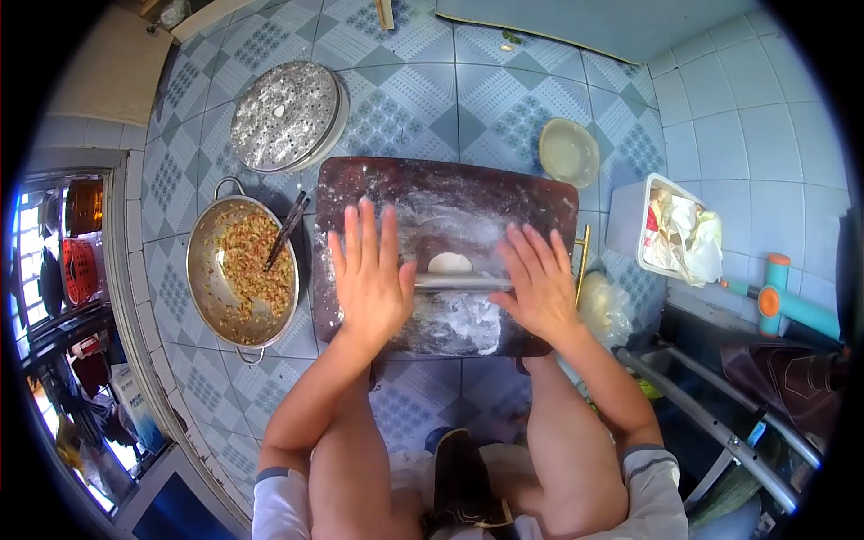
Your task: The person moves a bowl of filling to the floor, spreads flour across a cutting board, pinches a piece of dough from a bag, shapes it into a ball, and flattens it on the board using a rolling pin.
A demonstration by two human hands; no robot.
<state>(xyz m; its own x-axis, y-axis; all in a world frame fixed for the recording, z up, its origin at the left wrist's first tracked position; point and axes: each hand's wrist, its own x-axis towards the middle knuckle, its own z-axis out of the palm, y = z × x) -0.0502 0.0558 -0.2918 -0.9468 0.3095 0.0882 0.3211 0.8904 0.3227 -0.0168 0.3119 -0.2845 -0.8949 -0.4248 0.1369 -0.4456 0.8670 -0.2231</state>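
Observation:
A grey rolling pin [462, 283] lies across a dark, floured board [549, 207]. Its left end is under my left hand [371, 279] and its right end under my right hand [537, 283]. Both palms face down with fingers stretched out. A small round piece of white dough [450, 263] shows just beyond the middle of the pin, its near edge hidden by the pin. Loose flour [472, 324] covers the board around it.
Left of the board stands a metal pan [195, 283] of chopped filling with dark chopsticks [290, 225]. Behind are a floured, perforated steamer tray [283, 112] and a pale bowl [569, 153]. A white bin [630, 225] and a plastic bag [605, 310] stand right.

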